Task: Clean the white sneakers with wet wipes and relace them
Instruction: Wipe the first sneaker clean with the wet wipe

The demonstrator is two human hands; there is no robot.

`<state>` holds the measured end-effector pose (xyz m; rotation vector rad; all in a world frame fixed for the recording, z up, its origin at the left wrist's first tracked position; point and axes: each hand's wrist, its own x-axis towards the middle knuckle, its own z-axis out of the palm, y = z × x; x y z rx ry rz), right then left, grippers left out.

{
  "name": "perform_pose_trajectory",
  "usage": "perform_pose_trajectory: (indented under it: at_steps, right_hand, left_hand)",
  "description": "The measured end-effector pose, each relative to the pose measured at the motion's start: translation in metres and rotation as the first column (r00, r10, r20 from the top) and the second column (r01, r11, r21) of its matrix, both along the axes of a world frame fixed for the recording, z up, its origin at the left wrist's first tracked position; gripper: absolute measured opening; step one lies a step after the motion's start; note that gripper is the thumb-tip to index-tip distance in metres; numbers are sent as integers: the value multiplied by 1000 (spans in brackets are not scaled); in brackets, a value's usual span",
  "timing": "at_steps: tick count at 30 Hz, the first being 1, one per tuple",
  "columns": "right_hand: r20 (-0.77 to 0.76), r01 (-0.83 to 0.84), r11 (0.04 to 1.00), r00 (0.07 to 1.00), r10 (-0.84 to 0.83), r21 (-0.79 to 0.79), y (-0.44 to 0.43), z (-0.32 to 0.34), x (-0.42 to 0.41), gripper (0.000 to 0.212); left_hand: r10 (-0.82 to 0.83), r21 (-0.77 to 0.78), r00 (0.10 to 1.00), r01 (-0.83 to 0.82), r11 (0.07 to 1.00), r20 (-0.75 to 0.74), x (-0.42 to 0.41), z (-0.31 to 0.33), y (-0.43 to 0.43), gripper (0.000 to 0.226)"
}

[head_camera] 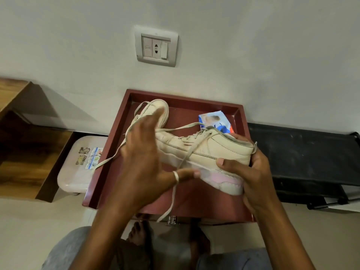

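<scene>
I hold a white high-top sneaker (204, 152) on its side above a dark red tray (194, 106). My right hand (251, 168) grips its heel end, thumb pressed on the side. My left hand (144, 158) covers the toe end, blurred, with a loose lace (176, 177) wrapped around its thumb and hanging down. A second white sneaker (155, 110) lies in the tray's far left part, its lace (109, 158) trailing over the tray's left rim. A blue wet wipes pack (216, 120) lies in the tray behind the held shoe.
A white plastic stool (78, 168) with stickers stands left of the tray, beside a wooden cabinet (23, 145). A black bench-like item (303, 158) is at right. A wall socket (156, 46) sits above. My feet (140, 233) and knees are below the tray.
</scene>
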<state>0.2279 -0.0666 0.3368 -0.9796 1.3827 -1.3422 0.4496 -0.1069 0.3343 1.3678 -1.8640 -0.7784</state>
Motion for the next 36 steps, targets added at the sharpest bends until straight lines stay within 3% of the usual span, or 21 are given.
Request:
perform_pose_trajectory:
  at_steps: [3,5,9,12,14,16,17,19,21,23,25,28,32,36]
  right_hand:
    - [-35,-1,999,999,-1,-42,-1,-5,-1,54]
    - [-49,23,996,998,-27,-81,-2,-5,-1,58]
    - [6,87,987,996,-87,-134,-3,-9,-5,63]
    - [73,102,985,993,-93,-137,-3,-8,-6,64]
    - [90,78,988,994,-66,-135,-3,-7,-6,66]
    - [89,55,990,995,-44,-129,-3,-8,-7,68]
    - [83,48,991,996,-38,-126,-3,-8,-9,68]
    - [65,24,993,998,-16,-120,-3,-8,-12,68]
    - [55,-16,994,998,22,-110,-3,-8,-15,66]
    - [55,-68,993,996,74,-96,-2,-7,-17,66]
    - [57,-126,989,990,131,-81,-1,-7,-19,68]
    - [61,-189,980,979,192,-53,0,-8,-21,68]
    - [97,-261,965,960,263,-34,0,-9,-23,63]
    - [163,-320,947,933,320,-25,2,-10,-31,59]
  left_hand:
    - [220,219,975,-224,950,44,7,-18,-4,117]
    - [239,411,969,-245,878,67,2,-23,-2,106]
    - [204,654,977,-120,747,-54,-11,-32,0,96]
    - [132,768,961,108,631,-244,-24,-34,5,82]
    - [11,744,974,167,647,-228,-24,-32,5,48]
    - [-30,666,992,106,738,-125,-16,-27,2,11]
    - [21,591,998,13,807,-51,-9,-26,-2,2]
    - [249,324,967,-250,913,46,5,-25,-6,6]
    - [473,116,875,-462,879,-104,16,-22,-9,10]
    - [521,113,805,-512,852,-285,24,-23,-15,12]
    - [488,164,798,-460,872,-354,29,-23,-21,20]
    - [442,163,860,-412,896,-256,32,-25,-24,35]
    - [315,233,908,-254,939,-277,30,-20,-22,22]
    - [135,363,943,-16,932,-305,32,-11,-21,49]
